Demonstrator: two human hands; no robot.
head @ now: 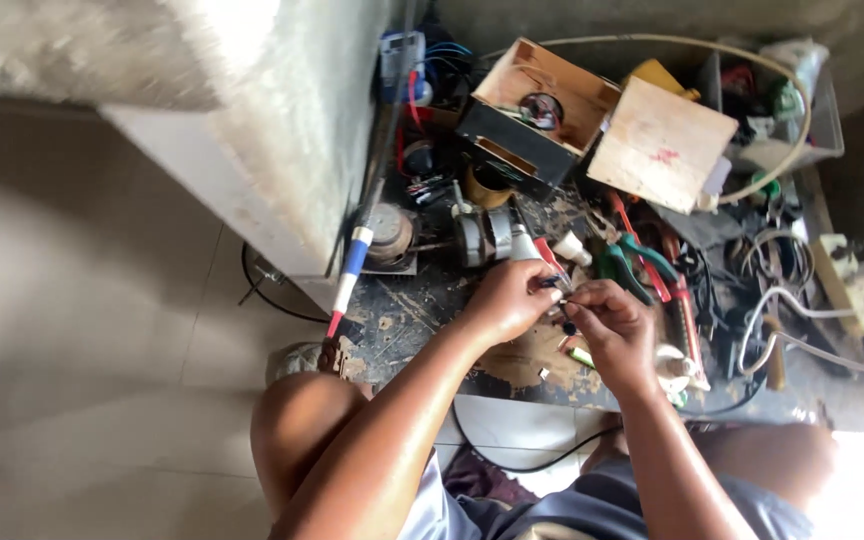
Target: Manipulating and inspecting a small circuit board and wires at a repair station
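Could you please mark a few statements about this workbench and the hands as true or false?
1. Both hands meet over the bench. True: the left hand and right hand pinch a small part between them.
2. Green-handled pliers lie just beyond the right hand. True.
3. The wooden box sits on the floor. False: it stands at the back of the bench.
4. The left hand holds a hammer. False: it grips only the small part.
5. A white cable runs along the bench's right side. True.
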